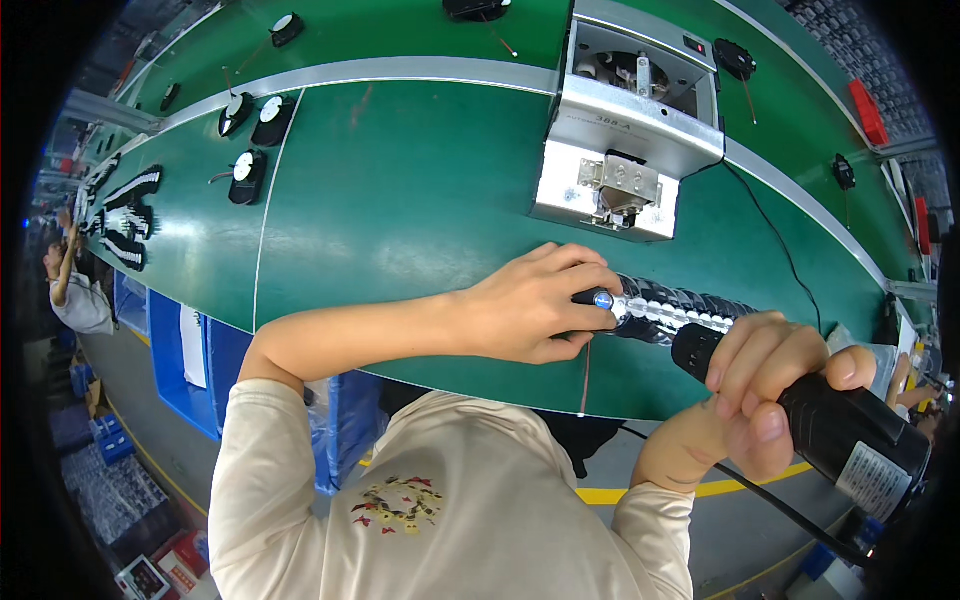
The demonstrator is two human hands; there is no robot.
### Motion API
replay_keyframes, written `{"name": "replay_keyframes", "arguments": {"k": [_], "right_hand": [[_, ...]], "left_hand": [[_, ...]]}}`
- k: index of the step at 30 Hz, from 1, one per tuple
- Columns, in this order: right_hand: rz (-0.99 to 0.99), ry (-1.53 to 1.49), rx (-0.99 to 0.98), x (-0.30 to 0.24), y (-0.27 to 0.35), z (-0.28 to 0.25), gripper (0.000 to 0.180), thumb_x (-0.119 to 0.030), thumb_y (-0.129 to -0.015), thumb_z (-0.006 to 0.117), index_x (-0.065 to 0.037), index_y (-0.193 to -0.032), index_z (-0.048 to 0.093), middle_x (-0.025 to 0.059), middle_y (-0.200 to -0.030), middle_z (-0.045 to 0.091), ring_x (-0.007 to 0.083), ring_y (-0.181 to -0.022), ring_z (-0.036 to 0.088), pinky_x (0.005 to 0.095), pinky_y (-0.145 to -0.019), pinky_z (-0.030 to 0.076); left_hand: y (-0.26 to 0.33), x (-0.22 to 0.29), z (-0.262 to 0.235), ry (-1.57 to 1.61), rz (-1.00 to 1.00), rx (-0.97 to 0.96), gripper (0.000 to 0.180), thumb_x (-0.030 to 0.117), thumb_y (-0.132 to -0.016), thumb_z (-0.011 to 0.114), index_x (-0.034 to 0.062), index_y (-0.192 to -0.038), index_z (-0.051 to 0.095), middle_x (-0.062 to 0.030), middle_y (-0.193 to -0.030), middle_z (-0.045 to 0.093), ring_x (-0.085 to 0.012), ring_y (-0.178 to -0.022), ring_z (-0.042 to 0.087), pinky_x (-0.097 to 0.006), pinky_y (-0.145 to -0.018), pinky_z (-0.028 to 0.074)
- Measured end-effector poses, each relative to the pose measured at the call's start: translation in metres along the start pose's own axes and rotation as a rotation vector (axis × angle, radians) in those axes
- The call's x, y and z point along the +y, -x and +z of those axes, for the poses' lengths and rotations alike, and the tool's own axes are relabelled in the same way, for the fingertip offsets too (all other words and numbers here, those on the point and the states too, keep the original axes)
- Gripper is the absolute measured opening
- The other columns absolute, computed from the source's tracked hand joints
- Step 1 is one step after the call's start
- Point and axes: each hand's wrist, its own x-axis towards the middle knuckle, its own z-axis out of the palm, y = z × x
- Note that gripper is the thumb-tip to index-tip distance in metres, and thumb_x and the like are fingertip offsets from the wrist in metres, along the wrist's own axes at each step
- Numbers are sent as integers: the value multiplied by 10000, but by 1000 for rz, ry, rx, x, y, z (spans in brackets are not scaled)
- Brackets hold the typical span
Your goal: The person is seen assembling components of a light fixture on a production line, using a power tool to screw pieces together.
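Note:
My right hand (770, 375) is wrapped around a black electric screwdriver (850, 430), its collar angled to the left. My left hand (545, 305) is closed on a small black part with a blue round face (602, 299), pressed near the table. A thin reddish wire (586, 375) hangs below the fingers of that hand. Just right of it lies a row of shiny black and white pieces (665, 308), partly hidden by the right hand and the tool. The screwdriver's tip is not clearly visible.
A silver screw feeder (630, 130) stands on the green table (400, 200) beyond my hands, its black cord (775, 220) running right. Black parts with white discs (245, 175) sit at the left. Several similar parts rest along the far green strip. Blue bins (190, 370) stand below the table.

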Motion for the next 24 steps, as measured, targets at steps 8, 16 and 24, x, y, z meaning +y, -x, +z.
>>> {"name": "replay_keyframes", "arguments": {"k": [8,16,24], "right_hand": [[105,-48,-60,-10,-11,-1,620,47,-807,639,-169,-1312,352,41,-701,542,189,-534,574,373,-536,523],[-12,0,186,35,-49,28,533,-73,-860,527,-84,-1377,398,29,-703,418,123,-517,423,324,-531,406],[63,114,238,63,-64,33,478,-61,-845,519,-77,-1316,439,34,-706,442,127,-500,417,331,-528,412]], "left_hand": [[-2,-4,9,-8,-4,27,200,133,-716,778,109,-885,674,-92,-1128,557,-323,-1074,586,-466,-903,487],[14,-16,-6,58,37,-46,145,114,-774,731,101,-909,680,-110,-1135,561,-341,-1109,587,-448,-902,514],[21,-12,-15,137,-27,-52,179,138,-718,783,99,-846,663,-109,-1117,550,-368,-1145,579,-468,-933,519]]}}
